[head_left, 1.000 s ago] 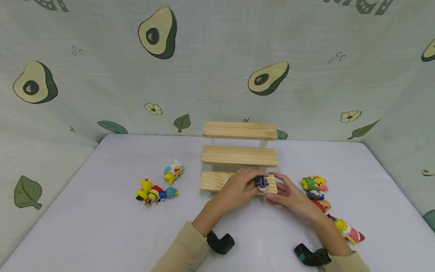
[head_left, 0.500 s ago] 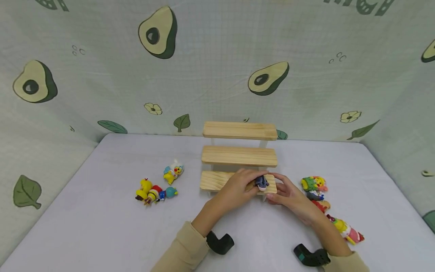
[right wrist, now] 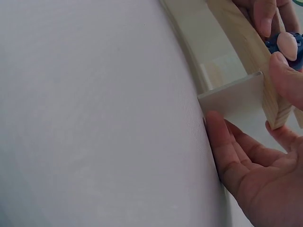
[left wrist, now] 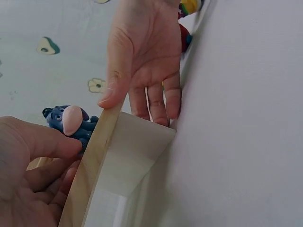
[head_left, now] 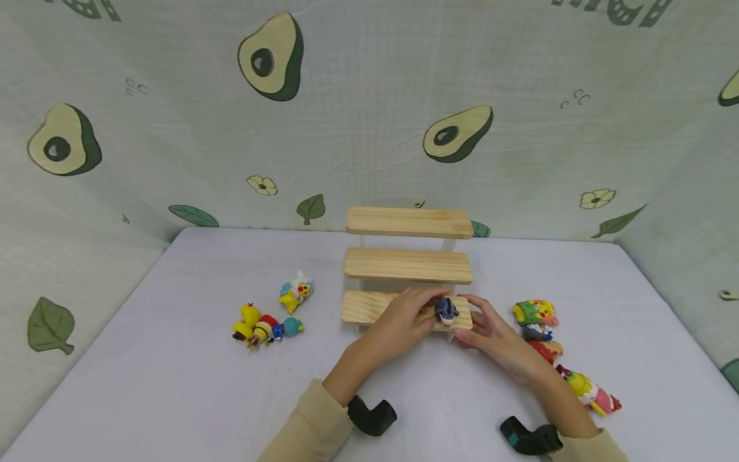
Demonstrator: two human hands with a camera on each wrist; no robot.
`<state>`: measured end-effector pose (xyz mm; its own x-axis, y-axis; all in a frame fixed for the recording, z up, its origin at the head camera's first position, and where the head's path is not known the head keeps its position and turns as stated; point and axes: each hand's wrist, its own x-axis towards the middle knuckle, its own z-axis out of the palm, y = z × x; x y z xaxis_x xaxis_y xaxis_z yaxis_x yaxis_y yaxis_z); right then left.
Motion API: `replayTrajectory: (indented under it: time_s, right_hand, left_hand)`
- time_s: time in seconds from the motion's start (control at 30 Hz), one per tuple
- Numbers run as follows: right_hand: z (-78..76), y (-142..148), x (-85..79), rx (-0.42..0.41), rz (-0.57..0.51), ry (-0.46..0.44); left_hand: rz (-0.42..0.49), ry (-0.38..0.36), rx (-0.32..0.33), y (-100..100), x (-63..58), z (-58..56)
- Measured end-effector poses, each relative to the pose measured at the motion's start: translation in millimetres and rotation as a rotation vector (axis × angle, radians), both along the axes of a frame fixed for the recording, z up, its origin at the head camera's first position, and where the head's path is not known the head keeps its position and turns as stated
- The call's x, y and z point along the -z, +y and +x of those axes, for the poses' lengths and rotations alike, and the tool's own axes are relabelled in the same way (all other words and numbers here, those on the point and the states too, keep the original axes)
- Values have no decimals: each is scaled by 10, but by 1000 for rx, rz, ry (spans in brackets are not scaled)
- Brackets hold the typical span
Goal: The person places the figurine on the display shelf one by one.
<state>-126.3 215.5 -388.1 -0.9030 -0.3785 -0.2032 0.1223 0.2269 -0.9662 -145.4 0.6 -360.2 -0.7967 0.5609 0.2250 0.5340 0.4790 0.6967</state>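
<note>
A small blue donkey figurine with pink inner ears stands at the right end of the lowest step of a three-tier wooden display shelf. My left hand is close around its left side, thumb and forefinger spread apart; in the left wrist view the thumb overlaps the figurine's feet. With my right hand I hold the right end of that step. Its thumb lies on the board, and the other fingers reach round the end and below, beside the white support.
Left of the shelf lie several toy figurines, among them a yellow one with white ears and a bee-striped one. More lie at the right, including a green-and-yellow one and a pink-and-yellow one near my right forearm.
My left fingers have loosened slightly from the donkey figurine, and more of it shows. The right hand keeps its hold on the shelf; the head view has shifted slightly.
</note>
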Motion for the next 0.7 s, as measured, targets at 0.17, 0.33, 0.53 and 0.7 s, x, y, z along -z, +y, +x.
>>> replayTrajectory:
  time_s: [0.17, 0.33, 0.53, 0.7]
  right_hand:
    - [-1, 8, -8, 2, 13, -3]
    - [-11, 17, -8, 21, 26, -11]
    - [-15, 11, -1, 20, 18, -13]
    - [-16, 15, 3, 11, 1, -9]
  left_hand:
    - [77, -48, -2, -78, -35, 62]
    - [168, -88, -15, -240, -118, 150]
    - [202, -33, -74, -520, -202, 235]
    - [264, 6, -165, -797, -227, 282]
